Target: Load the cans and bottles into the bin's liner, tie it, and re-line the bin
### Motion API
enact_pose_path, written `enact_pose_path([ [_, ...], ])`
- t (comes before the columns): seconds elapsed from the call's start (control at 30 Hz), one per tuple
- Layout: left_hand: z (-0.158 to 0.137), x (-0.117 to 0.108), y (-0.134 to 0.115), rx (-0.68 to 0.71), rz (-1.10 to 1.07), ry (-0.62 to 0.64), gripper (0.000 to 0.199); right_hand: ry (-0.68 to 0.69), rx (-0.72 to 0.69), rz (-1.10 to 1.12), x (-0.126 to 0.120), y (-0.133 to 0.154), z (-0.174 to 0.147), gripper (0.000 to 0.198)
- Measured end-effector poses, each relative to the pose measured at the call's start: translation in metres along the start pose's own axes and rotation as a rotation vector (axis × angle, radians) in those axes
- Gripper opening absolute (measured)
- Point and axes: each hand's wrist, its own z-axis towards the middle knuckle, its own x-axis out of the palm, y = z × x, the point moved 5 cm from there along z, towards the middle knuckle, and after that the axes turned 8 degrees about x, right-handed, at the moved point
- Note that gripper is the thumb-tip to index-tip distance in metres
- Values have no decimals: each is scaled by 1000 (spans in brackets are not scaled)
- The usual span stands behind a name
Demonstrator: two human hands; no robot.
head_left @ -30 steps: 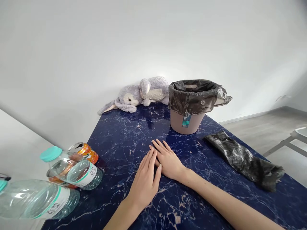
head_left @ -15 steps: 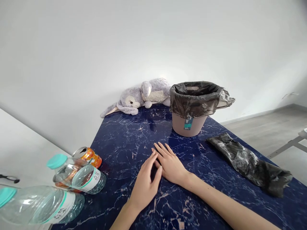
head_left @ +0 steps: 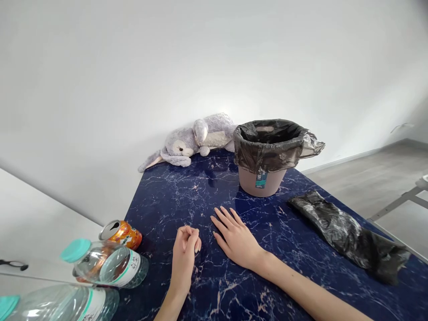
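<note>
My right hand (head_left: pixel 236 238) lies flat on the dark blue marbled table (head_left: pixel 214 290), fingers spread and nothing under them that shows. To its left, my left hand (head_left: pixel 184 254) is curled closed with the thumb against the fingers, and no object shows in it. The two hands are apart. Left of them stand an orange soda can (head_left: pixel 129 235) with its top opened, a clear plastic bottle (head_left: pixel 133 267) with a turquoise cap, and a larger such bottle (head_left: pixel 96 305) at the lower left. Behind the smaller bottle another orange can is mostly hidden.
A pinkish bin (head_left: pixel 249 180) lined with a black bag (head_left: pixel 267 154) stands at the far right of the table. A folded black plastic bag (head_left: pixel 344 227) lies along the right edge. The grey plush rabbit (head_left: pixel 180 145) rests by the back wall.
My left hand has moved left, off my right hand, and its fingers have curled in. My right hand stays flat, its fingers more spread. The view has tilted slightly upward.
</note>
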Motion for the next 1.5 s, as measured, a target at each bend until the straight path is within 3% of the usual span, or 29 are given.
enact_pose_path([
  [0.2, 1, -5, 2, -52, -5, -30, 51, -27, 4, 25, -1, 1, 1, 52],
  [0.57, -6, 1, -2, -1, 173, 83, 59, -25, 2, 42, -3, 0, 1, 51],
  [0.9, -10, 13, -9, 43, 234, 173, 53, -13, -6, 0, -3, 2, 0, 52],
  [1.5, -13, 14, -12, 78, 316, 186, 51, -37, 1, 33, 0, 2, -2, 51],
])
